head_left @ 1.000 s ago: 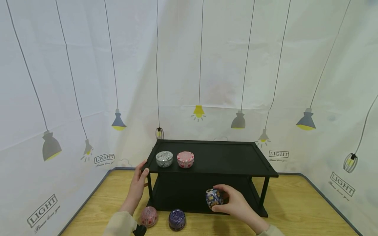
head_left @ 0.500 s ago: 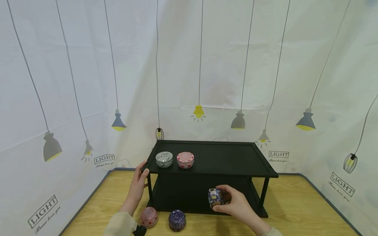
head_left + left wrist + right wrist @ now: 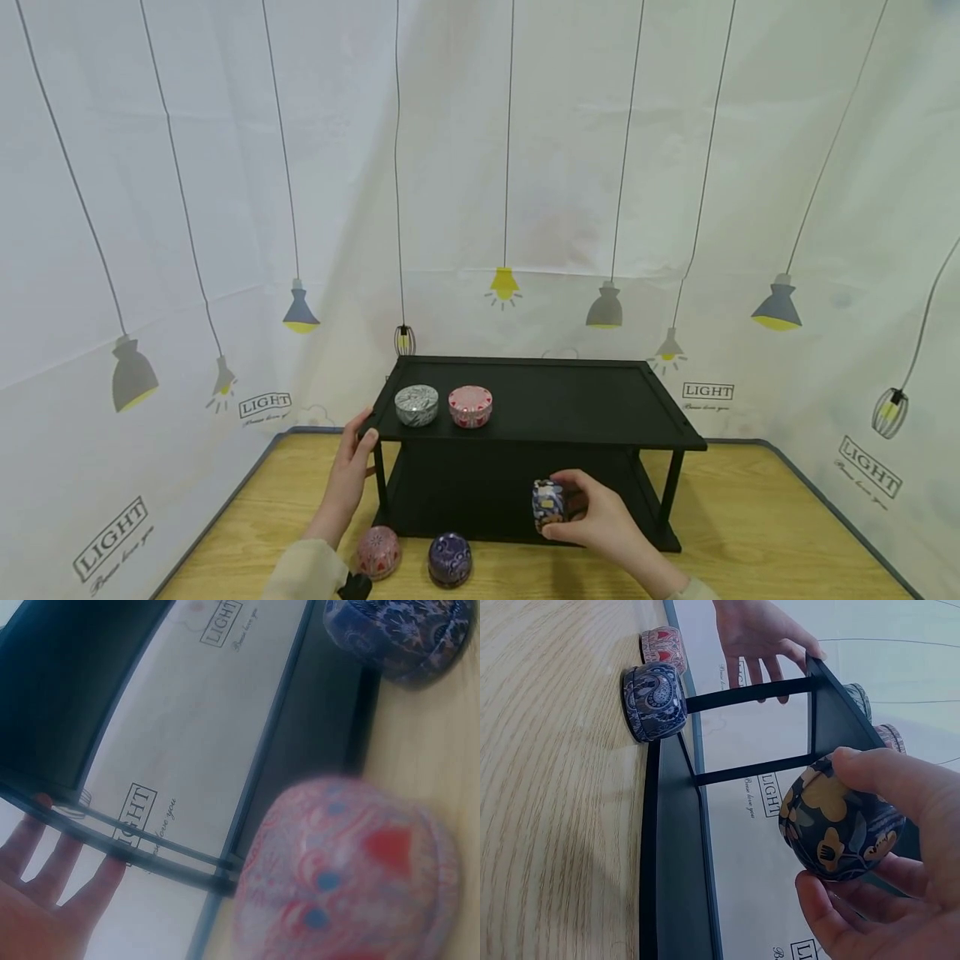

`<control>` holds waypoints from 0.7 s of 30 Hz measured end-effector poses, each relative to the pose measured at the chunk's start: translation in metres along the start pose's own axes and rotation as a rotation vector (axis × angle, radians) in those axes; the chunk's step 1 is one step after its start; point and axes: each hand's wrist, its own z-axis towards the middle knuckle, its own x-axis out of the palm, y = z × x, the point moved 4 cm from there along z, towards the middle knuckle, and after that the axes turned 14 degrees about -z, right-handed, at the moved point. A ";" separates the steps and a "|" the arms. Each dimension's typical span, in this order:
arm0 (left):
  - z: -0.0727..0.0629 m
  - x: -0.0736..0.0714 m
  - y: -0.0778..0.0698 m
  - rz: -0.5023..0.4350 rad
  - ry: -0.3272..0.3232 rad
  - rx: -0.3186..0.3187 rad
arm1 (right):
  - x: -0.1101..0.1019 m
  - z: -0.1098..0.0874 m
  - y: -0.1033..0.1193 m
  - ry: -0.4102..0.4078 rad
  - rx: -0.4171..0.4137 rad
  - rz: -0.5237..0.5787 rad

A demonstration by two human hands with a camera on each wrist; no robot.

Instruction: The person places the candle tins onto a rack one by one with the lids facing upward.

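Note:
A dark blue round tin [image 3: 548, 505] with a flower pattern is pinched between the thumb and fingers of my right hand [image 3: 596, 517]. It is tilted, in front of the lower level of the black two-tier shelf [image 3: 570, 400]. In the right wrist view, orange and grey flowers show on the tin [image 3: 836, 817]. My left hand [image 3: 352, 467] touches the shelf's front left corner, its thumb on the corner. The left fingers [image 3: 97, 889] look straight and spread beside the post in the left wrist view. A grey-white tin [image 3: 417, 406] and a pink-and-red tin [image 3: 471, 407] sit on the top level.
On the wooden table [image 3: 750, 525], in front of the shelf, stand a pink patterned tin [image 3: 378, 552] close by the left sleeve and a purple-blue tin [image 3: 450, 559]. A pale cloth [image 3: 585, 167] printed with hanging lamps surrounds the table at the back and sides.
My right hand has shifted slightly right and turned the flowered tin, so its patterned side shows more edge-on in the head view. The left hand stays on the shelf corner.

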 end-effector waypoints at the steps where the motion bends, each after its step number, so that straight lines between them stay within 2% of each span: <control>1: 0.000 0.000 0.000 0.004 0.001 0.005 | 0.000 0.000 0.000 0.002 0.000 0.000; 13: -0.001 -0.001 -0.001 0.001 -0.007 0.019 | 0.001 0.000 -0.003 0.033 0.012 0.013; 21: 0.000 -0.001 0.000 0.000 -0.006 0.021 | 0.000 0.000 -0.003 0.021 0.015 0.017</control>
